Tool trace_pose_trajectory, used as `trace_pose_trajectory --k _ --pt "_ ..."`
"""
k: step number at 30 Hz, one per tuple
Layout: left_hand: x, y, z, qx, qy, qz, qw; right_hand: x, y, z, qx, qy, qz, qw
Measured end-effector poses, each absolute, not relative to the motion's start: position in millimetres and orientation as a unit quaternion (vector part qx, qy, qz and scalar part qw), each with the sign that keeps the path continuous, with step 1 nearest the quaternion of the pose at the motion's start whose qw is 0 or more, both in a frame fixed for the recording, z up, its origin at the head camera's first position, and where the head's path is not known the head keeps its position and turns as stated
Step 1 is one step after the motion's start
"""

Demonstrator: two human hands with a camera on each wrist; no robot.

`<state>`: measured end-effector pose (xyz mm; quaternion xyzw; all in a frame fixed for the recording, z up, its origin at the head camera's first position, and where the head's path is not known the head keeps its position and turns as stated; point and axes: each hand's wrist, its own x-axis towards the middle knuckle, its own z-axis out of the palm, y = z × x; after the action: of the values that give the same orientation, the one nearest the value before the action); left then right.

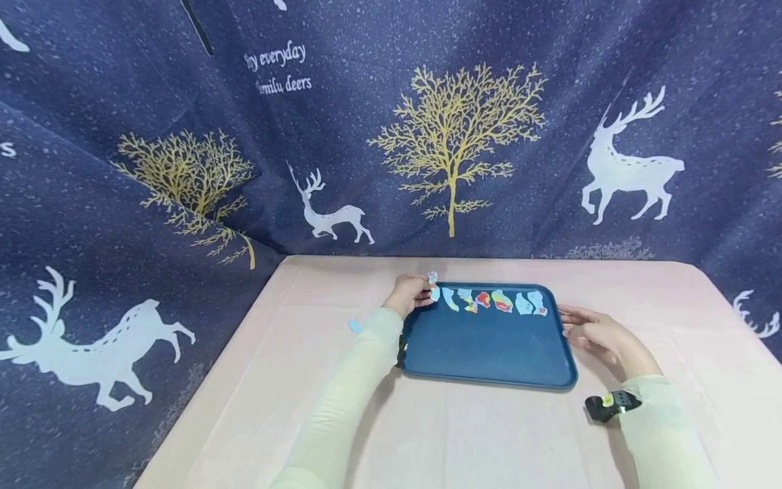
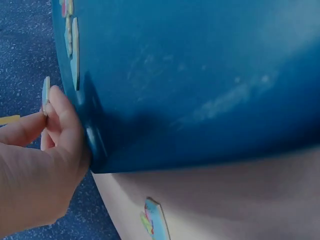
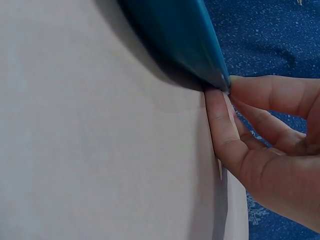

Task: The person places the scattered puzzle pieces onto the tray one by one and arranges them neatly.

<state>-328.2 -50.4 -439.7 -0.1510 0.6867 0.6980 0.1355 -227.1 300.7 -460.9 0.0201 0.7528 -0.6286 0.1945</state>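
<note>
My left hand (image 1: pixel 408 293) is at the far left corner of a dark blue tray (image 1: pixel 489 346). Between thumb and fingers it pinches a light blue puzzle piece (image 2: pixel 46 92), a thin flat one held on edge above the tray's rim. Along the tray's far side lie several irregular puzzle pieces (image 1: pixel 502 301), printed in light blue, red and yellow. The right hand (image 1: pixel 601 336) grips the tray's right rim, with thumb and fingertips (image 3: pixel 216 102) on either side of the edge.
Another light blue puzzle piece (image 1: pixel 355 326) lies on the pale pink tablecloth (image 1: pixel 489 435), left of the tray beside the left forearm. A dark blue curtain (image 1: pixel 342 136) with deer and trees hangs behind the table and along its left side.
</note>
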Motion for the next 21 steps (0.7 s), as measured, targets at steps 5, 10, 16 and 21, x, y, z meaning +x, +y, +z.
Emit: trace_pose_trajectory --k 5,10,16,21 --pt "-325.1 -47.9 -444.4 -0.17 0.703 0.679 0.124 -228.1 300.8 -460.9 0.029 0.75 -0.632 0.194" --pt "-326.3 -43.5 -448.6 -0.192 0.726 0.652 0.109 -228.6 301.6 -463.0 0.021 0.748 -0.635 0.193" --pt "-334.4 -37.3 -453.0 -0.217 0.751 0.614 0.109 -230.2 303.8 -467.7 0.004 0.738 -0.648 0.185" --pt "-337.6 -34.5 -454.7 -0.219 0.768 0.592 0.108 -230.5 304.4 -468.7 0.0 0.742 -0.645 0.184"
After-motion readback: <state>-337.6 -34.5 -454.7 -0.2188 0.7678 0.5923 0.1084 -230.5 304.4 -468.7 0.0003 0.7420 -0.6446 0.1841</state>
